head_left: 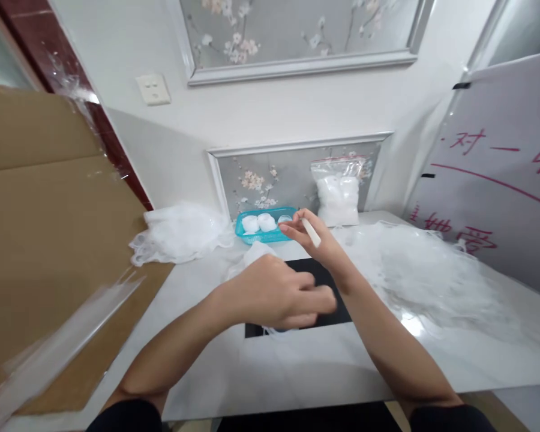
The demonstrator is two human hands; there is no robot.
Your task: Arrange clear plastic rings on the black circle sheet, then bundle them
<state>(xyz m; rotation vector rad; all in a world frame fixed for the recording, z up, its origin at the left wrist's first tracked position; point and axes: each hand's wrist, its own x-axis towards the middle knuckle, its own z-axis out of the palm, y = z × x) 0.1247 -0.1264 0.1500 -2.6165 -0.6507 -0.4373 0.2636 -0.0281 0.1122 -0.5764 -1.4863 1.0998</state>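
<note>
My left hand [288, 297] is over the black mat [301, 269], with its fingers curled. What it holds, if anything, is hidden by the back of the hand. White thin material [257, 252] shows just beyond it, and white strands peek out below. My right hand [321, 243] reaches to the right end of a blue tray [263, 238], with a short flat white stick [311, 233] tucked in it. Its fingertips are by a clear round lid or jar [285, 219]; I cannot tell whether they touch. White round pieces [258, 223] lie in the tray.
A pile of white mesh bags [182, 234] lies at the left, and a wider heap [432, 282] spreads at the right. A zip bag of white pieces [338, 195] leans on the wall. A cardboard box [49, 240] stands left; a whiteboard [490, 168] stands right.
</note>
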